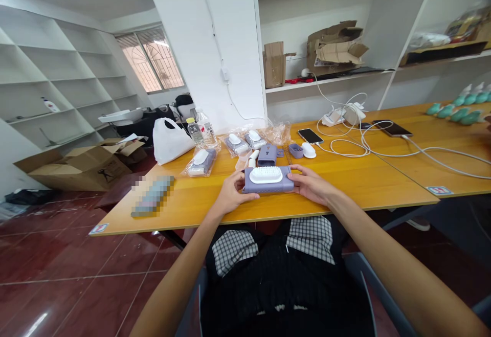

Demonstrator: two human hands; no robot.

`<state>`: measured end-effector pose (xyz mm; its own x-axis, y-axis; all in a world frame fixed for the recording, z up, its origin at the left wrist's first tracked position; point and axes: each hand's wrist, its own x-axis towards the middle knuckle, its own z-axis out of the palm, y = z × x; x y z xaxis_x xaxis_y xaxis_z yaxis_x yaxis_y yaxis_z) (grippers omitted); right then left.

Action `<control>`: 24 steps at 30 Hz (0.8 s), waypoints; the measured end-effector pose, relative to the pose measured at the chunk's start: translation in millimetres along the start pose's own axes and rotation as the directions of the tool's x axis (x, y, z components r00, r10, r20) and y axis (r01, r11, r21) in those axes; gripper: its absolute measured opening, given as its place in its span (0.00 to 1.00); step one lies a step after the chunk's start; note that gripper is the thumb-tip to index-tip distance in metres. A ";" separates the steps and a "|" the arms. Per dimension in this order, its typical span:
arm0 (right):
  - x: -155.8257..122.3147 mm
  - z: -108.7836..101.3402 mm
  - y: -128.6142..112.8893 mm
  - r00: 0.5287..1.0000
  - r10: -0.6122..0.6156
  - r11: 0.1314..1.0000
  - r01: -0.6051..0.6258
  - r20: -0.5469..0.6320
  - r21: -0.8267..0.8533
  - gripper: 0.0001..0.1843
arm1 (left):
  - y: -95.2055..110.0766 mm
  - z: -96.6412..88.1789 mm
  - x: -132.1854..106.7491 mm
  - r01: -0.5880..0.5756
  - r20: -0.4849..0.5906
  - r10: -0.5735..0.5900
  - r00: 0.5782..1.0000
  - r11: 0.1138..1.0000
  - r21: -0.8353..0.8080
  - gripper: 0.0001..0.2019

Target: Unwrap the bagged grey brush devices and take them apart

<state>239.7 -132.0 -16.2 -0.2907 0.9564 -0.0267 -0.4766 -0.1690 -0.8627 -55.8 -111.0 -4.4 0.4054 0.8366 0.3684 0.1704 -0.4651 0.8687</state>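
Observation:
Between both hands, just above the table's front part, is a purple case with a white bristled brush head (266, 174) facing up. My left hand (232, 194) grips its left end, thumb along the front and fingers behind. My right hand (310, 186) holds the right end, its fingers along the back edge. Behind it stand an open purple case (267, 155) and a white curved piece (253, 158). To the right of these lie a small purple cup (295, 150) and a white oval part (308, 150).
Similar brushes in clear bags (201, 162) lie on the wooden table (364, 183), near a white plastic bag (171, 140) and bottles (205, 127). Phones (310, 136) and tangled white cables (355, 145) are at the right. Several green bottles (458, 114) stand far right, near another person's hand.

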 end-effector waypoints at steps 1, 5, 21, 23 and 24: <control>0.0 -0.2 0.1 1.000 0.000 1.000 0.000 0.003 -0.002 0.25 | 1.5 -0.4 0.1 -0.014 0.019 0.014 1.000 1.000 -0.004 0.25; -0.2 0.1 -0.1 1.000 -0.001 1.000 0.001 -0.012 0.001 0.24 | 6.0 -2.2 1.2 -0.056 0.065 0.055 0.996 0.998 0.012 0.26; 0.3 -2.4 2.4 1.000 0.010 1.000 -0.010 -0.022 0.003 0.26 | 5.0 -3.9 -2.1 0.004 0.082 -0.004 0.997 1.000 0.004 0.26; 0.3 -2.1 2.0 1.000 0.007 1.000 -0.007 -0.018 0.002 0.25 | 4.9 -2.9 -2.1 0.019 0.072 -0.017 0.997 1.000 -0.022 0.27; 0.4 -2.0 1.9 1.000 0.007 1.000 -0.007 -0.017 -0.001 0.25 | 4.7 -2.5 -1.9 0.026 0.062 -0.025 0.998 0.999 -0.023 0.27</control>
<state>240.4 -131.5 -18.8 -0.2800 0.9591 -0.0408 -0.4738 -0.1750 -0.8631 -58.0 -114.1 -0.2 0.4556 0.8284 0.3258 0.1605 -0.4364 0.8853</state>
